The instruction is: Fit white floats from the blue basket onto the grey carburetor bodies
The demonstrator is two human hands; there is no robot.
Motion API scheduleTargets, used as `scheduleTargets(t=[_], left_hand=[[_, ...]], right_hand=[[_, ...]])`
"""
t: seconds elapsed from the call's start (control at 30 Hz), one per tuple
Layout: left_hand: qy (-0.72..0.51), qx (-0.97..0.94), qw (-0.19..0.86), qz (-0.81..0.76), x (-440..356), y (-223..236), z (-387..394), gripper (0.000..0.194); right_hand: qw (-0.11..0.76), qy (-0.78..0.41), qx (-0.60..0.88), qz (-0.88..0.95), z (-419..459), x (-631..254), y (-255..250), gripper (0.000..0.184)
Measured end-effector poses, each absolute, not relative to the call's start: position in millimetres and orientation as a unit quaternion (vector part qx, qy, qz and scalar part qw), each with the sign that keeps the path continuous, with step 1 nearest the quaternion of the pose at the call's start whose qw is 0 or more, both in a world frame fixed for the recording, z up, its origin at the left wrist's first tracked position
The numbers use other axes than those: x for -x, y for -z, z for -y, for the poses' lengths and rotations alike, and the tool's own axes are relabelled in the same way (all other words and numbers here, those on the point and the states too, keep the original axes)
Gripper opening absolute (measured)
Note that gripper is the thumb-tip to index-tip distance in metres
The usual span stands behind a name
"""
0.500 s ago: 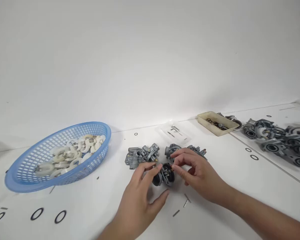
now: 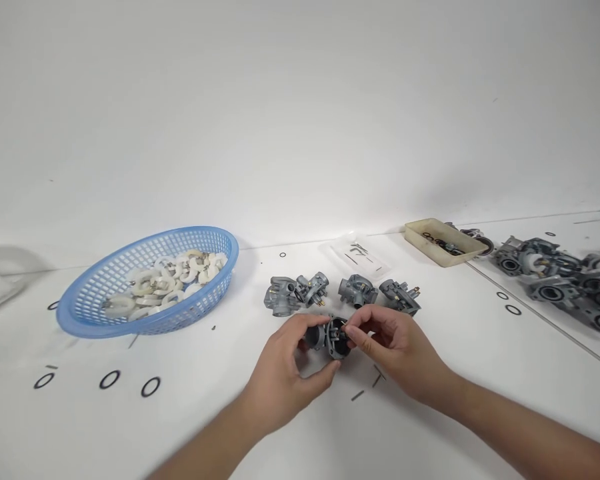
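A grey metal carburetor body (image 2: 332, 339) lies on its side at the middle of the table, its round hollow facing me. My left hand (image 2: 291, 370) grips it from the left, with fingers on top and thumb along the bottom edge. At the right rim of the hollow, my right hand (image 2: 387, 343) pinches with thumb and index finger; a tiny part may be between the tips, too small to name. Behind the hands stand more carburetor bodies: one at the left (image 2: 281, 297), a smaller one beside it (image 2: 313, 289), and two to the right (image 2: 358, 291), (image 2: 400, 297).
A blue basket (image 2: 75, 323) of white plastic floats stands at the left. Black rings (image 2: 151, 387) and small pins (image 2: 357, 395) lie loose. Behind are a clear bag (image 2: 345, 263) and a cream tray (image 2: 445, 254). More carburetors (image 2: 550, 283) pile up at the right.
My left hand has closed around the carburetor body, thumb now against its lower edge. The right hand stays pinched at its rim. The view has shifted, so the surroundings appear higher and further right.
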State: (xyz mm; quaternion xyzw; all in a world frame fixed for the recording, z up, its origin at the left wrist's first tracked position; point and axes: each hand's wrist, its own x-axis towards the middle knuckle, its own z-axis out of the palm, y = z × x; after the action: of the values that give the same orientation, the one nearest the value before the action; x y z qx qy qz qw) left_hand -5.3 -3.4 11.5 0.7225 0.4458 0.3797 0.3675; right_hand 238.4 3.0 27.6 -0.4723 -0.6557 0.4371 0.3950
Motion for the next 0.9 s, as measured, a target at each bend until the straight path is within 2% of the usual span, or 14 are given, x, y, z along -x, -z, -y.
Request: scheduleTargets(t=[0.27,0.43,0.57,0.6,0.77,0.9], left_hand=[[-0.364,-0.7,0.436,-0.433,21,-12,2,0.056],[-0.333,-0.687,0.531,-0.368,35,-19,-7,0.057],[-0.279,-0.658,0.626,-0.313,47,-24,-12,0.077],[-0.267,-0.654,0.638,-0.307,50,-26,-13,0.077],[-0.239,-0.666,0.636,-0.309,57,-34,-14,0.044],[-0.229,-0.681,0.617,-0.32,58,-36,-13,0.035]], right_hand=[[0.404,-0.426,0.413,0.696,10,-220,-26,0.026],[0.406,-0.406,0.4,0.715,4,-230,-31,0.023],[0.409,-0.364,0.391,0.74,-1,-236,-30,0.018],[0.413,-0.364,0.383,0.742,-2,-236,-29,0.016],[0.403,-0.336,0.326,0.787,-3,-233,-27,0.008],[0.402,-0.301,0.301,0.811,-7,-232,-27,0.006]])
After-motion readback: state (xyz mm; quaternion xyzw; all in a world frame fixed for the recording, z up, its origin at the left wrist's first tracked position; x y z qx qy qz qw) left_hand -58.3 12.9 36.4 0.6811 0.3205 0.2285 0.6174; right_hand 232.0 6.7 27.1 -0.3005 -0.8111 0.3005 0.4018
